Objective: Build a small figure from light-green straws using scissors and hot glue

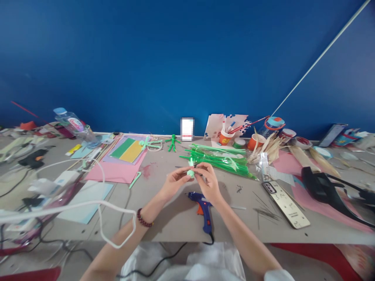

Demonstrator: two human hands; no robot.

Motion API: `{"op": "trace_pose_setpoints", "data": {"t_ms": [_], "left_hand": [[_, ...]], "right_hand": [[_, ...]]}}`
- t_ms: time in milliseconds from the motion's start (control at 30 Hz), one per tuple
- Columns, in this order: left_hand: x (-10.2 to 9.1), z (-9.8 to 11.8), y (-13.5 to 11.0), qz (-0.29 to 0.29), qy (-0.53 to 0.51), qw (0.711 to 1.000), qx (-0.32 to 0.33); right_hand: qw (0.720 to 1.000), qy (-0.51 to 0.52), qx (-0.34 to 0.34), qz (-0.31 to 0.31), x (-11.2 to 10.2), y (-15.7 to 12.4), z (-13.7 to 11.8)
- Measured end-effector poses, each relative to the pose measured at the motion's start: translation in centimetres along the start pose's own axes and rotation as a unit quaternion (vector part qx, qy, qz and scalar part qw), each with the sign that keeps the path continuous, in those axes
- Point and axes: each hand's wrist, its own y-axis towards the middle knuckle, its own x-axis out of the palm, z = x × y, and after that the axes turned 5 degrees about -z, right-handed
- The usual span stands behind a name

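A small pale-green pipe-cleaner piece (191,172) is held above the table between my two hands, a short stem sticking up from its rounded lower end. My left hand (176,180) pinches it from the left, thumb and fingertips closed. From the other side my right hand (207,180) grips it, also with thumb and fingers together. Part of the piece is hidden by the fingertips. Just below the hands lies a blue glue gun (205,212) with an orange trigger. Behind them rests a bundle of green pipe cleaners (219,160).
A green pipe-cleaner figure (172,143) stands at the back, and a paler one (145,143) is by the coloured sheets (124,150). A phone (288,207) and dark wire pieces (266,212) lie right. A white cable (120,209) crosses in front at left. An orange cup (225,137) holds pens.
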Motion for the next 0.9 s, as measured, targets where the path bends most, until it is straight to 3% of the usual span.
{"op": "trace_pose_setpoints", "data": {"t_ms": [200,333,433,733,900], "left_hand": [[-0.3,-0.2,0.1,0.071,0.092,0.993,0.014],[-0.3,0.3,0.0,0.11,0.224,0.963,0.101],[-0.5,0.8,0.0,0.075,0.274,0.948,0.142],[-0.9,0.7,-0.1,-0.008,0.292,0.945,0.146],[-1.4,1.1,0.4,0.019,0.214,0.961,0.174]], "right_hand": [[0.999,0.054,0.0,-0.01,0.2,-0.4,0.0],[0.997,0.069,0.013,-0.02,0.3,-0.5,0.4],[0.996,0.078,0.025,-0.015,0.3,-0.5,0.6],[0.994,0.08,0.065,0.032,0.6,-0.3,0.4],[0.99,0.032,0.115,0.068,-0.2,0.0,-0.5]]}}
